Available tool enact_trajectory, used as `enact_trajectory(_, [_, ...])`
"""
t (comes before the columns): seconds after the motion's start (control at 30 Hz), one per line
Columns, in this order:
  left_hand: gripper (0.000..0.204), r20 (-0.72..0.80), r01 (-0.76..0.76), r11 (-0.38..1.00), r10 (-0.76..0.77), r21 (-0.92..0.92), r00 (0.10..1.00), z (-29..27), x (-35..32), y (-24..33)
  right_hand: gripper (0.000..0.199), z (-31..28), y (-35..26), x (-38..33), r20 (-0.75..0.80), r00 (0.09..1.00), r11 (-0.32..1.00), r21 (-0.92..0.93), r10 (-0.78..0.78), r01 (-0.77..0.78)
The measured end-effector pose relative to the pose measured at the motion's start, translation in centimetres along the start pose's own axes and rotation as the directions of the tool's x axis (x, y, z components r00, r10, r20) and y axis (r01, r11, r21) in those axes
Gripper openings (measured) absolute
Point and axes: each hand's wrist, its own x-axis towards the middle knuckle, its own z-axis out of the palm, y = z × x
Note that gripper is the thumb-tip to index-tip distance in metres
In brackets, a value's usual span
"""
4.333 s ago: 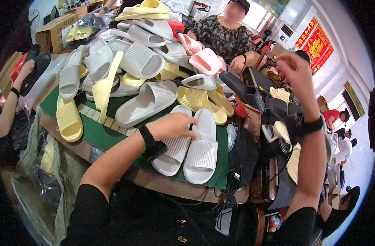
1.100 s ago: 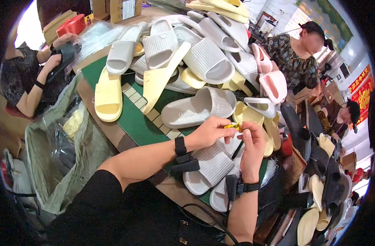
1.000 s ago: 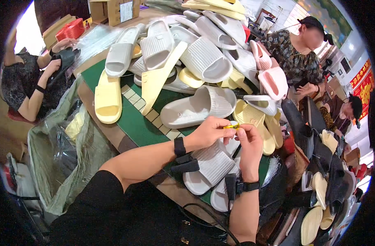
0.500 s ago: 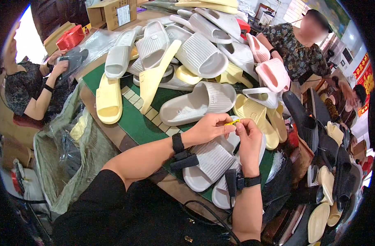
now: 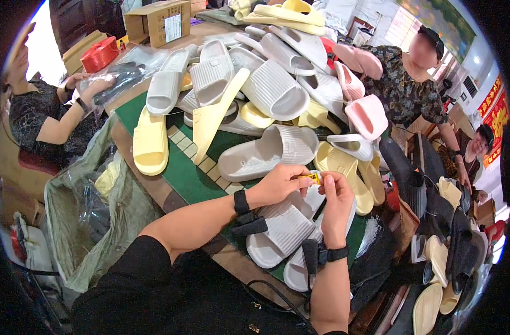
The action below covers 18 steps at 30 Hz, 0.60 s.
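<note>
Both my hands meet over the table, pinching a small yellow tag (image 5: 315,178) between their fingertips. My left hand (image 5: 278,185) is closed on the tag's left side, and my right hand (image 5: 337,200) closes at its right edge. Below them lies a pair of grey ribbed slide slippers; the left slipper (image 5: 283,231) shows well, while my right hand and wrist partly cover the other one (image 5: 297,273). Just beyond my left hand rests another grey slipper (image 5: 260,153) on its side. A yellow slipper (image 5: 338,162) sits beyond my right hand.
A heap of grey, yellow and pink slippers (image 5: 274,84) covers the far part of the green-topped table (image 5: 179,181). To the left stands an open sack (image 5: 71,223). Dark and beige slippers (image 5: 436,259) are piled at right. Co-workers are at the left and far right.
The yellow tag has turned, showing more of its face. A pink slipper is now raised in front of the far-right person. The left person's hands have shifted at dark items with clear plastic.
</note>
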Motion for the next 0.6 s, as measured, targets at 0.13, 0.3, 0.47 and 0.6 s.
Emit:
enact_trajectory(0.13, [0.023,-0.023,-0.043,0.998,0.042,-0.052,0.999,-0.2,0.0,-0.4,0.017,0.3,-0.3,-0.2,0.040,0.999,0.995,-0.097,-0.021,0.025])
enact_trajectory(0.3, [0.026,0.058,-0.026,0.989,0.035,-0.147,0.998,-0.2,0.1,-0.3,0.016,-0.1,0.2,-0.4,0.044,0.999,0.987,-0.161,-0.008,0.015])
enact_trajectory(0.47, [0.044,0.075,-0.052,0.989,0.063,-0.142,0.995,-0.4,0.6,-1.8,0.015,-0.6,0.6,0.2,-0.032,0.999,0.994,-0.110,-0.025,0.021])
enact_trajectory(0.6, [0.042,0.071,-0.035,0.983,0.048,-0.181,0.996,-0.1,1.5,-1.7,0.013,-1.2,1.0,0.8,-0.060,0.998,0.997,-0.071,-0.030,0.026])
